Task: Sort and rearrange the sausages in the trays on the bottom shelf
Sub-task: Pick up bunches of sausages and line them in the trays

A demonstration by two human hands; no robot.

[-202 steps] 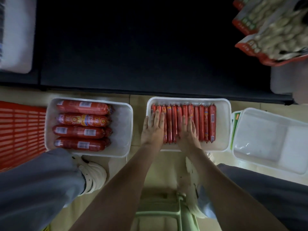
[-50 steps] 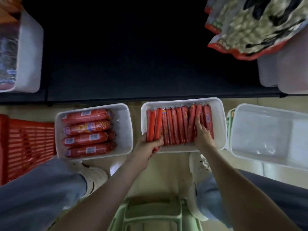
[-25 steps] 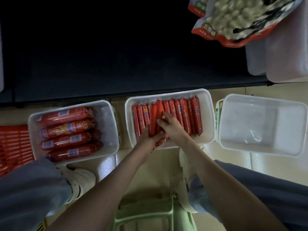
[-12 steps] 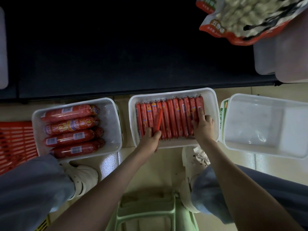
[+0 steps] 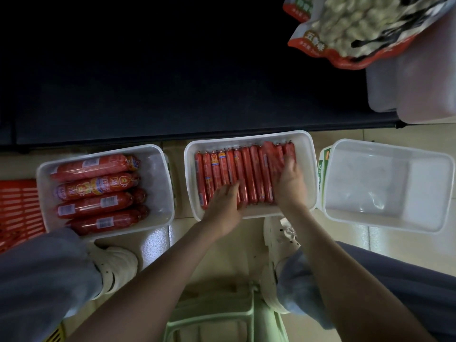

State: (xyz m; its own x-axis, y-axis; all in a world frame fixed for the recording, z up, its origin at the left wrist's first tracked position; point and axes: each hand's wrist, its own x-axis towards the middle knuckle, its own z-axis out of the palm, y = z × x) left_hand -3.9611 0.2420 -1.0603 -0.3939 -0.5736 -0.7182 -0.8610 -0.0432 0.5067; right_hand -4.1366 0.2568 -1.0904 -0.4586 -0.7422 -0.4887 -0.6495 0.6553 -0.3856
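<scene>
Middle tray (image 5: pixel 306 154) sits on the floor (image 5: pixel 243 245) in front of the dark shelf (image 5: pixel 172 95), with thin sausages (image 5: pixel 249 174) in one row. Left hand (image 5: pixel 225 206) lies flat on the near ends, fingers straight and together. Right hand (image 5: pixel 290 183) is blurred, its fingers laid flat over the rightmost sausages. Left tray (image 5: pixel 160 183) holds thick sausages (image 5: pixel 93 188).

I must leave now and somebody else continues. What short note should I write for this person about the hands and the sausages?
Left hand: open, flat on the near ends of the thin sausages in the middle tray.
Right hand: blurred, seemingly flat on the right end of that row.
Left tray: four thick sausages on top, lying tidily.
Done: thin sausages lie in one row.
Left: probably straighten the right end, then put the trays onto the shelf.
</scene>
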